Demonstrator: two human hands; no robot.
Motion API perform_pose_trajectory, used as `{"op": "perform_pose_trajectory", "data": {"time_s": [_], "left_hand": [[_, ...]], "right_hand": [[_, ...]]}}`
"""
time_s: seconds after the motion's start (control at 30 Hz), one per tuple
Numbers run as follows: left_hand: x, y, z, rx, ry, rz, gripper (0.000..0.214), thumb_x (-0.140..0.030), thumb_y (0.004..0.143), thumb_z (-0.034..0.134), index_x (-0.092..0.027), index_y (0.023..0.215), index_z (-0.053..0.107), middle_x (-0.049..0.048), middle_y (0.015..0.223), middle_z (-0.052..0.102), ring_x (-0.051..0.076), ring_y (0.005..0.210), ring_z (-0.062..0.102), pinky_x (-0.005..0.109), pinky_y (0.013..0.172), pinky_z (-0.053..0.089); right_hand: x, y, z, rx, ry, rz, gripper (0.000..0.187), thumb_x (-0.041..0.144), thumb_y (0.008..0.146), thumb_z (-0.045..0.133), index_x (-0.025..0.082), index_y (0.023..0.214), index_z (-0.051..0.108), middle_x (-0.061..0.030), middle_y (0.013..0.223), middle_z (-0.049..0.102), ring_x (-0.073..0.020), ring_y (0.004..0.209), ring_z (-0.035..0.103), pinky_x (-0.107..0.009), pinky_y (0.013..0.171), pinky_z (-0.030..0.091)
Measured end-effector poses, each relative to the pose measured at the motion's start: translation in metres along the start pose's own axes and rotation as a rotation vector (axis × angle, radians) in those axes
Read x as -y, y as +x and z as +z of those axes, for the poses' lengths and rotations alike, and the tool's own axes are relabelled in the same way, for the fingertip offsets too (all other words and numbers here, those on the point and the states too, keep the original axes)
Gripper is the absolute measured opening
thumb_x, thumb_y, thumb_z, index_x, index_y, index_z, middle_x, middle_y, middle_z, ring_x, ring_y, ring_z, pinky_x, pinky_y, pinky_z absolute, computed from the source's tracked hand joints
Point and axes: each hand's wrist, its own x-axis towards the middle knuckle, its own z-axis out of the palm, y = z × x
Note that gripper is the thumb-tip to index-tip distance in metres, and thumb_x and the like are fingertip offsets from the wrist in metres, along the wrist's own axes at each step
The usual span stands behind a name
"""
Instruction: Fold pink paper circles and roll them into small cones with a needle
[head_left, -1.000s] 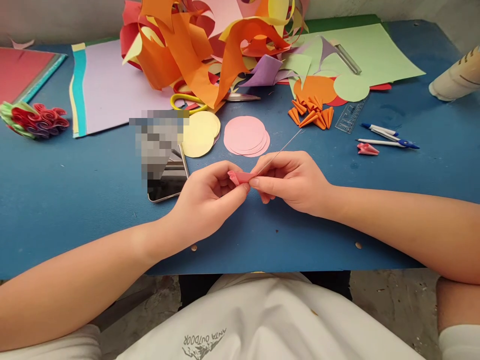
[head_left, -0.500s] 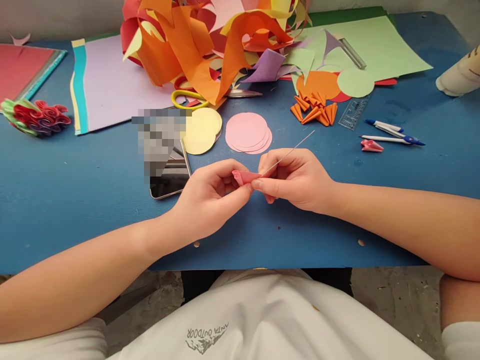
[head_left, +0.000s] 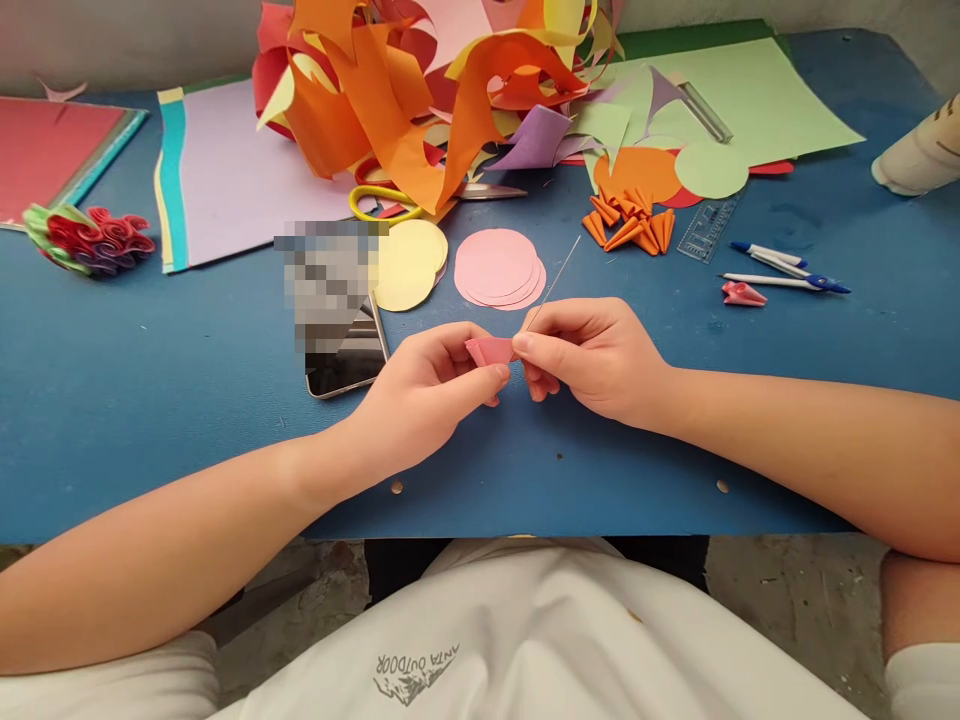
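A small rolled pink paper piece [head_left: 489,351] is pinched between both of my hands above the blue table [head_left: 150,400]. My left hand [head_left: 431,390] grips its left end with thumb and curled fingers. My right hand [head_left: 589,355] pinches its right end together with a thin metal needle [head_left: 556,280] that sticks up and away toward the far right. A stack of pink paper circles [head_left: 496,268] lies just beyond my hands, beside yellow circles [head_left: 409,262].
A phone [head_left: 346,365] lies left of my hands. Behind are a heap of cut coloured paper [head_left: 420,90], yellow-handled scissors [head_left: 390,200], orange paper cones [head_left: 630,225], a ruler [head_left: 705,228], a compass [head_left: 787,270], a pink cone [head_left: 742,293] and a paper-flower bundle [head_left: 90,240].
The needle has swung from a low slant to a steeper one, pointing more toward the far side. My hands have stayed together on the pink piece, which looks turned slightly.
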Motion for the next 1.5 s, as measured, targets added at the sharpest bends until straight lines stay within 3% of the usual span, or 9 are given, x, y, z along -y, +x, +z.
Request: {"op": "perform_pose_trajectory", "data": {"time_s": [0.27,0.43,0.63,1.13,1.5], "left_hand": [[0.002,0.0,-0.003,0.009,-0.01,0.039,0.021,-0.021,0.092,0.073,-0.017,0.072,0.067,-0.0013,0.072,0.066,0.01,0.071,0.059,0.021,0.067,0.049],[0.004,-0.001,-0.002,-0.046,0.043,0.09,0.022,-0.022,0.09,0.075,-0.018,0.071,0.064,-0.0012,0.071,0.063,0.011,0.068,0.058,0.023,0.059,0.043],[0.003,-0.001,-0.001,-0.08,0.085,0.076,0.012,-0.02,0.085,0.076,-0.018,0.076,0.069,-0.0002,0.071,0.064,0.012,0.066,0.058,0.024,0.056,0.039],[-0.003,0.0,-0.001,0.001,0.088,0.003,0.013,-0.02,0.081,0.078,-0.018,0.073,0.067,-0.003,0.065,0.058,0.011,0.063,0.056,0.023,0.055,0.041],[0.002,-0.008,0.003,-0.141,0.524,0.402,0.009,-0.015,0.085,0.068,-0.021,0.078,0.066,-0.0008,0.069,0.063,0.013,0.064,0.055,0.028,0.059,0.046]], "right_hand": [[-0.004,0.0,0.0,-0.003,0.071,-0.057,0.017,0.025,0.081,0.086,0.014,0.079,0.073,0.0023,0.067,0.066,-0.0076,0.056,0.059,-0.02,0.052,0.049],[-0.007,0.0,0.001,0.003,0.122,-0.084,0.019,0.017,0.074,0.091,0.013,0.082,0.075,0.0009,0.071,0.07,-0.0083,0.06,0.061,-0.02,0.054,0.052],[-0.01,0.002,0.0,0.022,0.136,-0.096,0.011,0.017,0.08,0.087,0.014,0.084,0.077,0.0007,0.069,0.07,-0.008,0.058,0.059,-0.02,0.052,0.049],[-0.007,0.002,-0.001,0.014,0.189,-0.023,0.025,0.021,0.068,0.095,0.014,0.071,0.072,0.0015,0.066,0.068,-0.0072,0.053,0.055,-0.02,0.046,0.044],[-0.011,0.003,-0.002,0.016,0.171,-0.072,0.03,0.02,0.069,0.094,0.015,0.067,0.065,0.0039,0.063,0.061,-0.0066,0.057,0.05,-0.02,0.052,0.04]]}}
